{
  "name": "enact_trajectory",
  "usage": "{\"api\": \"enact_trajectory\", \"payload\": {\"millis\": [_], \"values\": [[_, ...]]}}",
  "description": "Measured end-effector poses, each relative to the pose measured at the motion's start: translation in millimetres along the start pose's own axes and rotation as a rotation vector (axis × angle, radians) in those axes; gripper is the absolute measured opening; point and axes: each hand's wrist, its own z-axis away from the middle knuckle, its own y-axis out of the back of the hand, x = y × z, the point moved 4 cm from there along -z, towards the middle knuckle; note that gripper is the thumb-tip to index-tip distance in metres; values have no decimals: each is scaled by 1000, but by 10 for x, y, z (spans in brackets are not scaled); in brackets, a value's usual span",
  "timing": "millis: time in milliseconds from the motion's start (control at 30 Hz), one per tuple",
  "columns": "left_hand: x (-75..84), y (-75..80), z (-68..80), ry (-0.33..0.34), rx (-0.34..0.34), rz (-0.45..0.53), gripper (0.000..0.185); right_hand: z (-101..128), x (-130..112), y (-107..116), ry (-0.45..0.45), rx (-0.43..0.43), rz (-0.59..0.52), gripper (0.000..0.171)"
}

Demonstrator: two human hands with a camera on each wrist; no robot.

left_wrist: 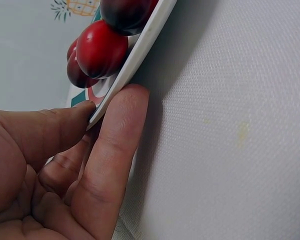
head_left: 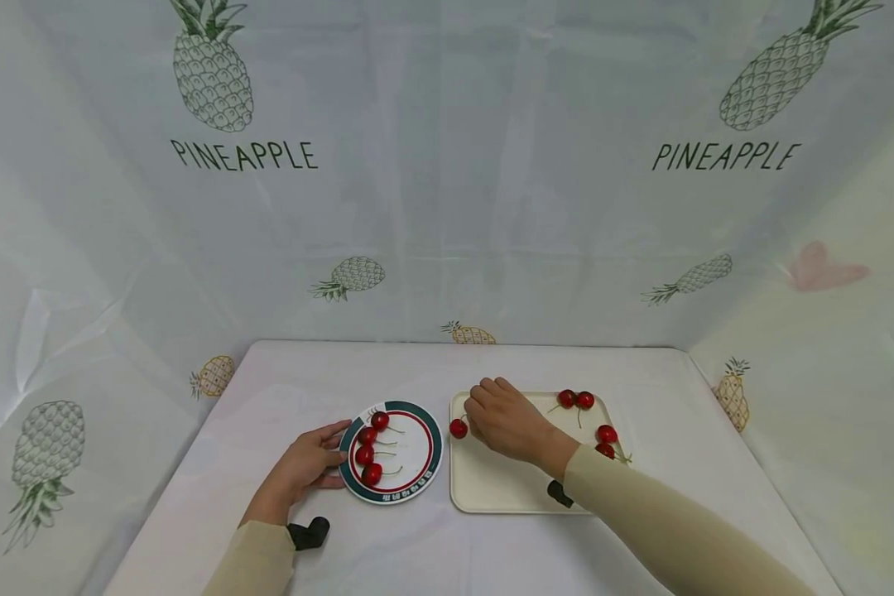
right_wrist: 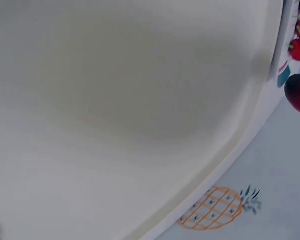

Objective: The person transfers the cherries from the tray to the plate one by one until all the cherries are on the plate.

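"PINEAPPLE" lettering twice on backdrop cloth

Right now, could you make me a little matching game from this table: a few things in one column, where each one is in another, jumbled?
Things:
1. left hand
2. right hand
3. four cherries
4. held cherry

Places:
A. on the round plate
B. at the cream tray's left edge
C. pinching the plate's rim
D. over the tray

Pairs: 1-C, 2-D, 3-A, 4-B
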Motion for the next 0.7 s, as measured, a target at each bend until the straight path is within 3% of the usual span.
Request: {"api": "enact_trajectory", "payload": {"millis": [433, 700], "values": [[3, 2, -24, -3, -11, 5, 64, -457, -676, -111, 19, -23, -12, 15], [15, -5, -7, 9, -11, 2, 63, -585, -879, -247, -10, 3, -14, 16]]}}
